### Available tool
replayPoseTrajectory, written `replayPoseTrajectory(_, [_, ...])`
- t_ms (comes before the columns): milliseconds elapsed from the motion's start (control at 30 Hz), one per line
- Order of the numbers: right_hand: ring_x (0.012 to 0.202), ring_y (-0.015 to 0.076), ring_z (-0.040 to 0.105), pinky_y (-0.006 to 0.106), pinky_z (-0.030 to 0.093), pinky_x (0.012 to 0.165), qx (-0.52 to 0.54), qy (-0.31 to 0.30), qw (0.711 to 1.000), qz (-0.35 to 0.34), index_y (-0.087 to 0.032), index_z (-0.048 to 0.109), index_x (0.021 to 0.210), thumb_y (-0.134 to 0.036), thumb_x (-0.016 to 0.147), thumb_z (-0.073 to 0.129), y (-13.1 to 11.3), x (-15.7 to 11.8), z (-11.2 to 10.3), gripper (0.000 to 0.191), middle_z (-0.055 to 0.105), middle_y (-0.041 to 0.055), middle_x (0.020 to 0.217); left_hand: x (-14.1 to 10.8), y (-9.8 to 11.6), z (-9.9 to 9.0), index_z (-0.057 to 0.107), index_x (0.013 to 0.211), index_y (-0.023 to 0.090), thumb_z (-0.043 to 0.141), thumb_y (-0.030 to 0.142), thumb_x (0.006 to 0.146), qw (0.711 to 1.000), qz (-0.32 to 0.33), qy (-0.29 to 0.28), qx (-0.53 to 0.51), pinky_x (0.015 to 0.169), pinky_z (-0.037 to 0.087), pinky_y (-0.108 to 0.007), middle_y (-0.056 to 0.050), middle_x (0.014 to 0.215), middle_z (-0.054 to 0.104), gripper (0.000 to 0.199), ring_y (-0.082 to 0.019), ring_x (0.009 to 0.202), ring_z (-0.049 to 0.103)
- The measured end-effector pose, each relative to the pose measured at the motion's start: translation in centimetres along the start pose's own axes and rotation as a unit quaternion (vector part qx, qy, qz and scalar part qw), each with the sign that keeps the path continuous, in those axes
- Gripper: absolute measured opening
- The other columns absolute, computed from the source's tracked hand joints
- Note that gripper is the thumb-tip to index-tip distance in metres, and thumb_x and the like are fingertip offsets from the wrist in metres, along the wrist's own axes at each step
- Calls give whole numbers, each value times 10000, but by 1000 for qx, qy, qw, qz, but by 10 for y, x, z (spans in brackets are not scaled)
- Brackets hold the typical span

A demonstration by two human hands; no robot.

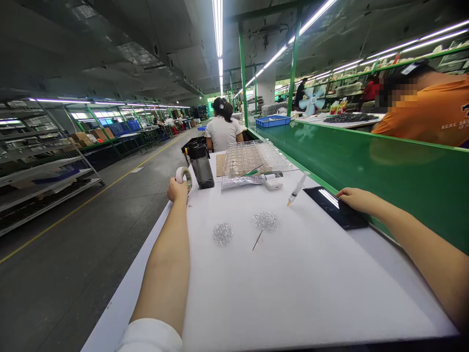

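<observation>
My left hand (177, 189) is closed around a roll of tape (188, 179) at the table's left edge. At the right edge my right hand (354, 199) grips the side of a glossy black tablet (331, 208), which lies flat; some of the fingers are hidden. Two small heaps of clear, glittering bits lie mid-table, a left heap (223, 234) and a right heap (266, 221). A thin brown stick (257, 240) lies just below the right heap. Beside the tablet is a syringe (297, 189) with an orange tip.
Clear plastic trays (249, 159) lie at the back of the white table (293, 293), with a white case (273, 183) before them. A dark bin (202, 171) stands back left. A green conveyor (366, 168) runs along the right. Co-workers sit ahead and at right.
</observation>
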State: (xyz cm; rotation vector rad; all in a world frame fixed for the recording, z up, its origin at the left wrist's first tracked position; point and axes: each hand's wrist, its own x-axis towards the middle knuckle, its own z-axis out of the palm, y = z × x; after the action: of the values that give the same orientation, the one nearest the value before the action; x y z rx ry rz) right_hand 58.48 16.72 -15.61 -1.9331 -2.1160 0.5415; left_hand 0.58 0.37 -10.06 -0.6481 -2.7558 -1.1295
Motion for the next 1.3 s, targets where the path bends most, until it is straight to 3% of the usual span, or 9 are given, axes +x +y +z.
replayPoseTrajectory(200, [1214,381,862,426,680,980,-2,-1,1000,-3,-266,763,916,-224,866,662,1,4,1,121,913,135,1174,6,-4,7,796,1210,244,889,183,1008,999,-27,-18,4,1136,698,-534,-219,1445,868,230,-458,1441,820])
replayPoseTrajectory(433, [1326,361,847,406,640,1017,-10,-13,1000,12,-269,721,946,-174,992,587,-4,-2,-1,171,911,141,1314,10,-7,8,789,1290,283,847,209,1057,1000,-14,-7,-17,1196,690,-557,-178,1459,859,252,-415,1418,833])
replayPoseTrajectory(633, [1287,370,848,407,649,978,1,-7,1000,14,-260,756,949,-168,925,626,-3,-2,-1,161,913,139,1277,7,-8,12,780,1243,252,891,199,1023,999,-16,-27,12,1194,685,-577,-228,1464,850,252,-442,1456,813])
replayPoseTrajectory(933, [1323,381,845,434,668,1043,-7,-7,1000,10,-246,784,991,-180,942,591,-2,2,1,210,912,158,1331,9,-4,13,747,1273,257,805,266,1093,1000,-20,5,-15,1213,666,-524,-199,1506,845,190,-399,1452,816])
replayPoseTrajectory(1100, [1307,376,853,419,669,1025,-7,-9,1000,7,-247,798,990,-178,957,603,1,4,2,210,919,151,1316,12,-8,15,765,1231,245,865,228,1016,999,-17,-27,6,1195,671,-548,-218,1443,862,238,-436,1442,821])
replayPoseTrajectory(1300, [1259,382,871,433,699,1015,-16,2,1000,-3,-248,838,991,-199,923,634,8,12,6,221,926,142,1252,15,-10,14,766,1232,274,847,208,1005,1000,0,-2,-28,1170,683,-603,-213,1428,862,249,-457,1407,831])
